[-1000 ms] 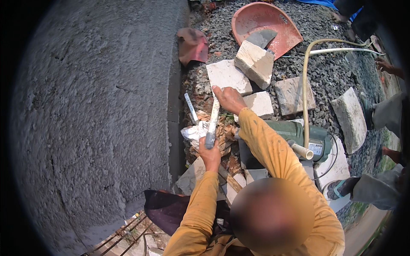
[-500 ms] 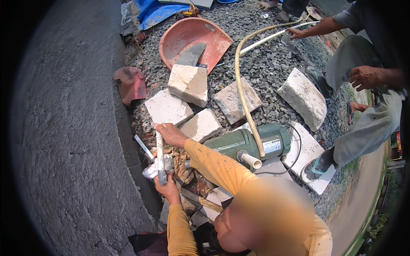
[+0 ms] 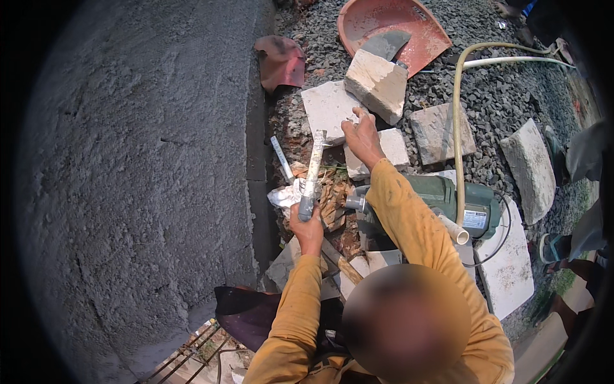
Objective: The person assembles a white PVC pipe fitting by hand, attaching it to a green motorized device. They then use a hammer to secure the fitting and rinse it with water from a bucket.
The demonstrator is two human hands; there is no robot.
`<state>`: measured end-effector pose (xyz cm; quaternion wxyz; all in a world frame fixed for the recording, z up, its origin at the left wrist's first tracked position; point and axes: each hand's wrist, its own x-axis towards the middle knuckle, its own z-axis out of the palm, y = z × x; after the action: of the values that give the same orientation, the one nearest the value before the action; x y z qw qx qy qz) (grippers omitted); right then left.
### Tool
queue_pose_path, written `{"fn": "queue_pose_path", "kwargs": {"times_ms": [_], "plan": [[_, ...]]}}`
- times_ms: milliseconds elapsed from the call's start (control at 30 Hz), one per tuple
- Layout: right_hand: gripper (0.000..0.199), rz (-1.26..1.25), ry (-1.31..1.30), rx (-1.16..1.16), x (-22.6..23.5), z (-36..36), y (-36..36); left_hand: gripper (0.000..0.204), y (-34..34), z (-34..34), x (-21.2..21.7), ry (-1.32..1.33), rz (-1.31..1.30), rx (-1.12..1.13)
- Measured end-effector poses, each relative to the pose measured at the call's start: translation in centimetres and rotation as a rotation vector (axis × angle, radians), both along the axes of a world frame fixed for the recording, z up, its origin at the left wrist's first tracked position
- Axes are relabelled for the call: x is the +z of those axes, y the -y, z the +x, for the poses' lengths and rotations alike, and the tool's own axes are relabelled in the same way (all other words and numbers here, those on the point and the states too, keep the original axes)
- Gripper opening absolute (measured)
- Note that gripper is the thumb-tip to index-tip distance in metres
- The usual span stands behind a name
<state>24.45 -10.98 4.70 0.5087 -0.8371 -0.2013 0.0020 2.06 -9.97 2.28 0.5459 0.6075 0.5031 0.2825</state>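
Observation:
My left hand (image 3: 308,232) grips a short white pipe (image 3: 314,160) by the grey fitting (image 3: 307,206) at its lower end. The pipe stands nearly upright, its top free. My right hand (image 3: 364,139) hovers apart to the right of that top, over the pale blocks, fingers partly spread with nothing visible in them. Next to the pipe lie a crumpled white wrapping (image 3: 281,197) and a thinner white pipe (image 3: 281,157). A green water pump (image 3: 425,195) lies under my right forearm, its grey inlet fitting (image 3: 354,202) pointing toward the white pipe.
Rough concrete (image 3: 147,160) fills the left side. Pale stone blocks (image 3: 377,83) lie on grey gravel (image 3: 441,45). Behind them rests a red dustpan-shaped basin (image 3: 422,38) with a trowel blade (image 3: 385,45). A beige hose (image 3: 457,109) arches over the pump. Another person's sandalled foot (image 3: 554,247) is at right.
My right hand has let go of the pipe's upper end and moved right. My left hand keeps hold. The view has swung, and the other person's hands at right have left it.

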Motion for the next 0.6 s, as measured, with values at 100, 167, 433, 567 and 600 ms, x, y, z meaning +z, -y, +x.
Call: {"fn": "queue_pose_path", "kwargs": {"times_ms": [100,167,433,567,600], "plan": [[0.059,-0.101,-0.544,0.245,0.9,-0.1,0.5,0.019,-0.2,-0.5,0.3,-0.017,0.057,-0.004],[0.064,-0.082,-0.705,0.344,1.6,-2.0,-0.1,0.019,0.1,-0.5,0.2,-0.004,0.068,-0.003],[0.058,-0.494,-0.265,0.359,3.8,-2.1,-2.0,0.016,0.5,0.2,0.0,0.000,0.194,-0.041],[0.053,-0.515,-0.202,0.336,3.5,-2.3,-2.7,0.019,0.6,0.3,0.6,-0.063,0.114,-0.017],[0.052,-0.527,-0.178,0.352,3.3,-2.2,-2.9,0.018,0.5,0.3,0.5,-0.067,0.126,-0.014]]}}
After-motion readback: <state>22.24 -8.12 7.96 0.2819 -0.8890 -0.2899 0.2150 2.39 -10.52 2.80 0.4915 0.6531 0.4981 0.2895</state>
